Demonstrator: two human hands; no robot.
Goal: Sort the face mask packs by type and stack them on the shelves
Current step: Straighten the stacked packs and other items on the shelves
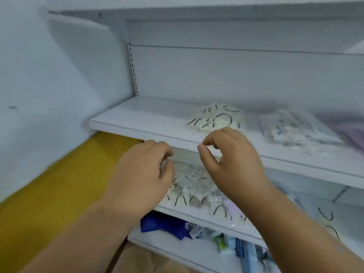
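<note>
The left hand (141,172) curls its fingers onto the mask packs (189,184) on the middle shelf (216,218). The right hand (230,156) hangs above them, loosely curled, holding nothing. Farther back, more packs (216,117) sit on the top shelf (137,123).

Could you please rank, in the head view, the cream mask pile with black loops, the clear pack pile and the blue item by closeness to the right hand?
From the right hand:
1. Cream mask pile with black loops, just behind its fingers on the upper shelf.
2. Clear pack pile, to its right on that shelf.
3. Blue item, below on the lowest shelf.
</note>
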